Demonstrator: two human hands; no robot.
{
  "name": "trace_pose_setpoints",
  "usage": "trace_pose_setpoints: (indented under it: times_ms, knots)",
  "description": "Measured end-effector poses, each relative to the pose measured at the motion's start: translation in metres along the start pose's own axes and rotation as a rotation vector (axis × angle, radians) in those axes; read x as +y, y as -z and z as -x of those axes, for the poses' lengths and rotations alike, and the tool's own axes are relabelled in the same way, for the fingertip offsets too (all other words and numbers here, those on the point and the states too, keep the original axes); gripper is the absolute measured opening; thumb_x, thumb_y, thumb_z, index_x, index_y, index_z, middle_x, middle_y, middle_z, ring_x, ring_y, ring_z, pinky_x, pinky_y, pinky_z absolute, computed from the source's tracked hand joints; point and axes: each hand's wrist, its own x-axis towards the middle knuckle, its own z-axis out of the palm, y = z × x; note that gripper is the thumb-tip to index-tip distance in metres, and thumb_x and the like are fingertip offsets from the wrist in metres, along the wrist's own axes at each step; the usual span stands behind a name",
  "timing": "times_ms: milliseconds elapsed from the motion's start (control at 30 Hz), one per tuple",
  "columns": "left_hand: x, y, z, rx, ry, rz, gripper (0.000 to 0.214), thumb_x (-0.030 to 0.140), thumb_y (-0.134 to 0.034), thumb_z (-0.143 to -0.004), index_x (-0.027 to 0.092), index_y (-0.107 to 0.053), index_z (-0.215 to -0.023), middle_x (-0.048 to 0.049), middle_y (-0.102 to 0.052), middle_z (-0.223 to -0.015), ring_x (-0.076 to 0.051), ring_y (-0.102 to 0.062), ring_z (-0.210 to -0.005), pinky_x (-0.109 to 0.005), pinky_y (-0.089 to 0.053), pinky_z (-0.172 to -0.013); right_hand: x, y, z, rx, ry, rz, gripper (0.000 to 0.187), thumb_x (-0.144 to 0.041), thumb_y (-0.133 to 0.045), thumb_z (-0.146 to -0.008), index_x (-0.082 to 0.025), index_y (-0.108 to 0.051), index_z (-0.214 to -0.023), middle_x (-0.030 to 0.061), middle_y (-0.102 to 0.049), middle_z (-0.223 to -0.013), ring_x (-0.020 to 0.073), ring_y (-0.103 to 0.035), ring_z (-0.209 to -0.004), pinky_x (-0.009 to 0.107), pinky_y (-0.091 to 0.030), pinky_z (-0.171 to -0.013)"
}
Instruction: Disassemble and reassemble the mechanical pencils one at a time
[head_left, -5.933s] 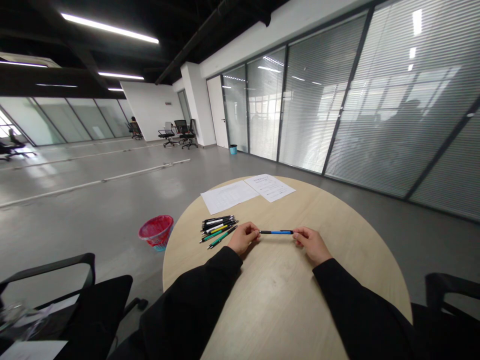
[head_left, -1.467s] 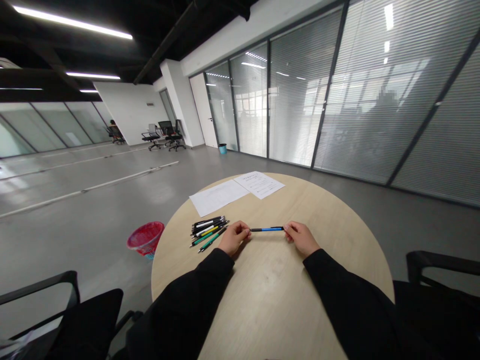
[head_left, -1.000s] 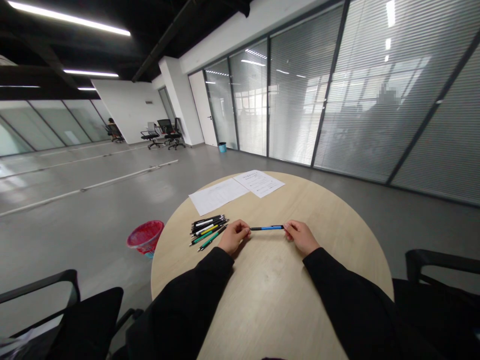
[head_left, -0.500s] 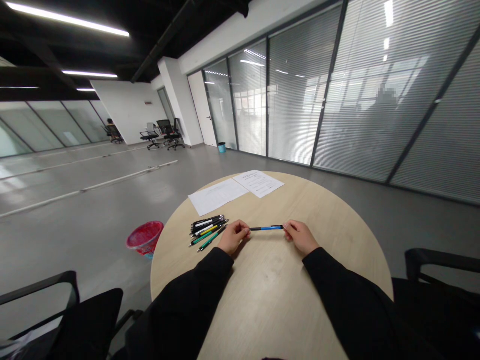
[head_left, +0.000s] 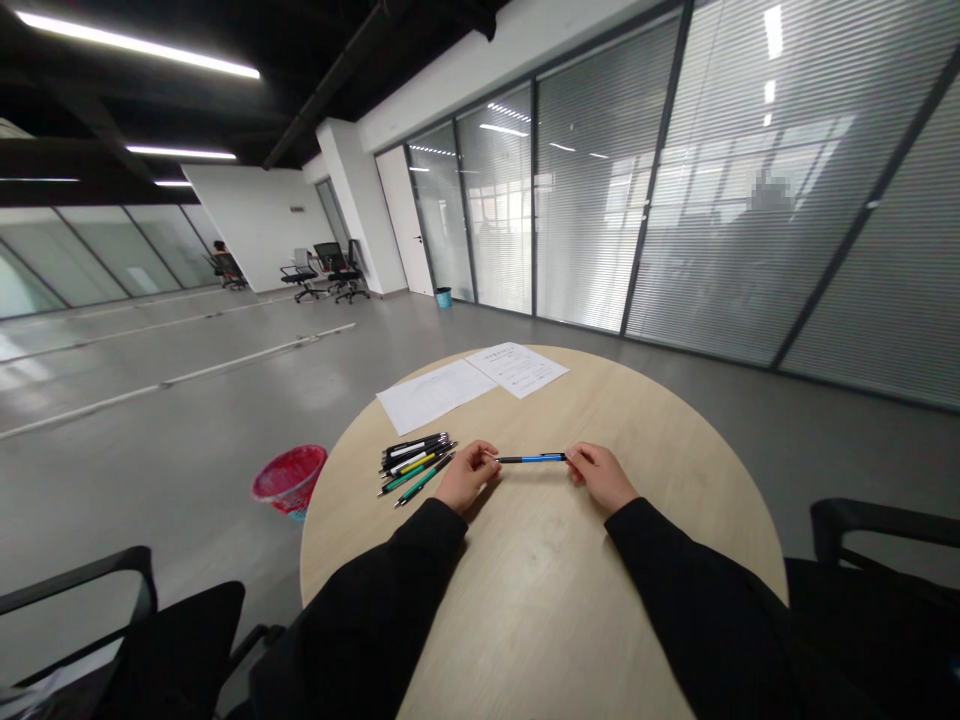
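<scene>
My left hand (head_left: 465, 478) and right hand (head_left: 596, 475) each pinch one end of the blue pen (head_left: 534, 459), level just above the table (head_left: 555, 600). I judge it whole, not yet apart. The pile of pens (head_left: 416, 462) lies untouched, left.

— How many pens?
— One blue pen (head_left: 531, 458) on its own, plus a bundle of pens (head_left: 416, 461), roughly six. They lie too close together for a sure count.
— Paper?
— Two sheets (head_left: 435, 394) on the surface (head_left: 555, 600), and one red basket (head_left: 289, 480) on the floor (head_left: 187, 420).
</scene>
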Motion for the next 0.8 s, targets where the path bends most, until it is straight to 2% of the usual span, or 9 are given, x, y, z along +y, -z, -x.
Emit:
trace_pose_setpoints:
  times_ms: [167, 267, 400, 500, 633, 800]
  knots:
    - [-0.004, 0.001, -0.001, -0.014, 0.008, -0.049, 0.024, 0.032, -0.071, -0.074, 0.015, -0.06, -0.086, 0.0009, -0.063, -0.065, -0.012, -0.058, -0.059, -0.025, -0.044, -0.062, -0.002, -0.001, 0.001, -0.006, -0.009, -0.068, 0.031, -0.044, -0.057, -0.083, -0.017, -0.059, -0.069, 0.0018, -0.061, -0.062, 0.0125, -0.052, -0.052, 0.024, -0.041, -0.052]
    - [-0.003, 0.001, 0.0, -0.023, 0.013, -0.072, 0.023, 0.033, -0.07, -0.074, 0.015, -0.06, -0.084, 0.0006, -0.063, -0.065, -0.013, -0.058, -0.059, -0.025, -0.044, -0.061, -0.005, -0.002, 0.001, -0.016, -0.045, -0.138, 0.031, -0.046, -0.06, -0.081, -0.016, -0.064, -0.077, 0.0028, -0.063, -0.064, 0.0126, -0.053, -0.052, 0.024, -0.04, -0.05]
    - [-0.001, 0.001, 0.001, -0.026, 0.008, -0.102, 0.022, 0.033, -0.068, -0.075, 0.016, -0.059, -0.083, 0.0013, -0.062, -0.064, -0.013, -0.057, -0.059, -0.026, -0.044, -0.061, -0.008, -0.005, 0.001, -0.029, -0.098, -0.231, 0.036, -0.047, -0.066, -0.075, -0.013, -0.068, -0.085, 0.0036, -0.064, -0.065, 0.0127, -0.054, -0.053, 0.024, -0.04, -0.047]
    - [0.0, 0.0, 0.002, -0.032, 0.004, -0.128, 0.021, 0.033, -0.066, -0.075, 0.016, -0.059, -0.083, 0.0011, -0.061, -0.065, -0.013, -0.056, -0.06, -0.026, -0.043, -0.06, -0.007, -0.008, 0.001, -0.028, -0.094, -0.247, 0.036, -0.041, -0.073, -0.068, -0.012, -0.068, -0.088, 0.0017, -0.062, -0.062, 0.0119, -0.053, -0.052, 0.023, -0.039, -0.047]
    - [0.006, -0.002, 0.006, -0.023, -0.063, -0.287, 0.015, 0.031, -0.063, -0.077, 0.017, -0.059, -0.083, 0.0012, -0.059, -0.068, -0.013, -0.053, -0.062, -0.025, -0.04, -0.06, -0.004, -0.009, 0.001, -0.024, -0.112, -0.237, 0.037, -0.035, -0.074, -0.065, -0.011, -0.068, -0.092, -0.0006, -0.06, -0.057, 0.0116, -0.051, -0.05, 0.024, -0.039, -0.047]
    - [0.015, -0.006, 0.012, 0.008, -0.142, -0.462, 0.009, 0.026, -0.059, -0.078, 0.018, -0.059, -0.082, 0.002, -0.056, -0.068, -0.013, -0.049, -0.063, -0.025, -0.037, -0.061, -0.004, -0.007, 0.002, -0.121, -0.123, -0.183, 0.032, -0.035, -0.07, -0.069, -0.01, -0.07, -0.088, -0.0004, -0.06, -0.056, 0.0108, -0.05, -0.05, 0.023, -0.037, -0.047]
